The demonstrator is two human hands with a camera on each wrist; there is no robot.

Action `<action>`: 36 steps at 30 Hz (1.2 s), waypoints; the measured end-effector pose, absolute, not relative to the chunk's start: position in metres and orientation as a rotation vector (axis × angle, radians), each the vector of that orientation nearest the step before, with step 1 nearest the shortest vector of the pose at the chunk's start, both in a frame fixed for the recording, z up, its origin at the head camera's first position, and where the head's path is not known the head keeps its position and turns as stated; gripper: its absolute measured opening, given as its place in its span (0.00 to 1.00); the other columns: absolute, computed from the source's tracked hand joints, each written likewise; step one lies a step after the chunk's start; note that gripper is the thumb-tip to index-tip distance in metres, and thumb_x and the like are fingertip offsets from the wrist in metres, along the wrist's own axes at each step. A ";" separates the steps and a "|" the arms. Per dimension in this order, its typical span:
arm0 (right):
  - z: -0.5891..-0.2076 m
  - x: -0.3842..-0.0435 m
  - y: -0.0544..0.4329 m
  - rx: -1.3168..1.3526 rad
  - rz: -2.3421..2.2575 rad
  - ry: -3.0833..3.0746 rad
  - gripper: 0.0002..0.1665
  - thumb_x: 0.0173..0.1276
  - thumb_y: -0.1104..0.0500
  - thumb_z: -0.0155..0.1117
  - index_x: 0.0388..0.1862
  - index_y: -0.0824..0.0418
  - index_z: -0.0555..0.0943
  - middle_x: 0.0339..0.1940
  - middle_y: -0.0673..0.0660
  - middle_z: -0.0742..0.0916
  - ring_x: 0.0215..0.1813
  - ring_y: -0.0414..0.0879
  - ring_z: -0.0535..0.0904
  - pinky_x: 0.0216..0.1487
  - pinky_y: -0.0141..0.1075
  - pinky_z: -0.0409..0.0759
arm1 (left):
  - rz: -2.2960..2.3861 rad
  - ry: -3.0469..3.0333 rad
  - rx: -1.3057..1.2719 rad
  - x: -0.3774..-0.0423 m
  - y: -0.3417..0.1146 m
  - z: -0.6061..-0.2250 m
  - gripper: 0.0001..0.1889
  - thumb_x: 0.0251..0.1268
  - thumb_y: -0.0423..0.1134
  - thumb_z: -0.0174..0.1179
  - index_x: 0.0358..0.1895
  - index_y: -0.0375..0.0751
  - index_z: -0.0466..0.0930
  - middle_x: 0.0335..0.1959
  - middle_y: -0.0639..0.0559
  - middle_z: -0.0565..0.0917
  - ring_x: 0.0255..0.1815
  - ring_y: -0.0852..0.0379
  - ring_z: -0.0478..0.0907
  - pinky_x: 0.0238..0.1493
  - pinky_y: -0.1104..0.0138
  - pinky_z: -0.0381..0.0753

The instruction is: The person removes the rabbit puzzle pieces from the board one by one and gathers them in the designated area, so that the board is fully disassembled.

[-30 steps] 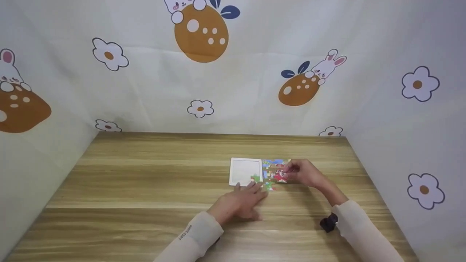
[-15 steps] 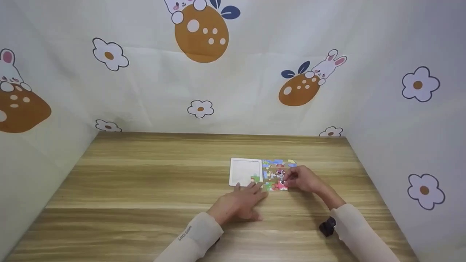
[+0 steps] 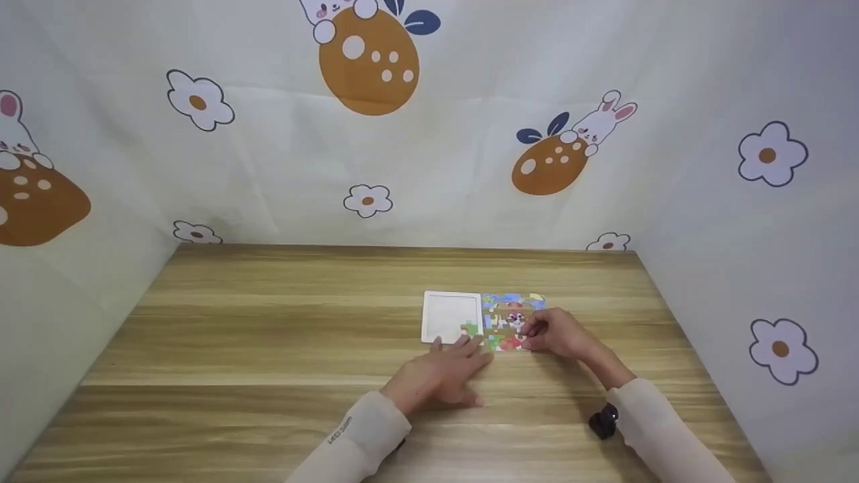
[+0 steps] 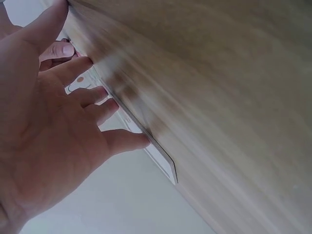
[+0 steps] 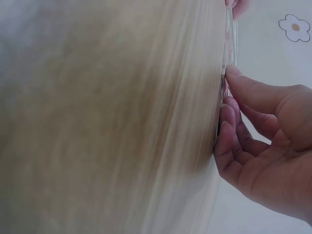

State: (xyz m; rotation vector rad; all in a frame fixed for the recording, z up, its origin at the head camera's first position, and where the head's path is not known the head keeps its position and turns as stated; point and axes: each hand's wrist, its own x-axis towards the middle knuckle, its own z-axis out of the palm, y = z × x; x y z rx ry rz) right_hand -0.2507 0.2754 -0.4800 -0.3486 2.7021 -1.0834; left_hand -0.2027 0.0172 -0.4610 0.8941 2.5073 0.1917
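A white square puzzle tray lies flat on the table, with a green puzzle piece in its near right corner. My left hand is spread at the tray's near edge; in the left wrist view its fingertips touch the tray rim. To the right of the tray lie several colourful picture puzzle pieces in rows. There my right hand pinches a puzzle piece at the near right of the group between thumb and fingers, hiding most of it. In the right wrist view the thumb reaches its edge.
The wood-grain table extends widely around the puzzle. A pale curtain with rabbit, orange and flower prints stands behind it and at both sides. A small black device is under the right cuff.
My right hand has moved nearer along the right side of the pieces, bringing a red piece down to the near row and shifting it left. The left hand stays in place.
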 end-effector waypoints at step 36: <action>-0.468 -0.263 0.210 -0.379 -1.105 2.720 0.08 0.64 0.63 0.71 0.41 0.65 0.85 0.37 0.57 0.85 0.33 0.41 0.77 0.32 0.30 0.78 | 0.328 2.644 1.144 -0.237 -0.077 -0.471 0.35 0.71 0.58 0.55 0.77 0.53 0.61 0.81 0.43 0.57 0.80 0.40 0.57 0.78 0.40 0.54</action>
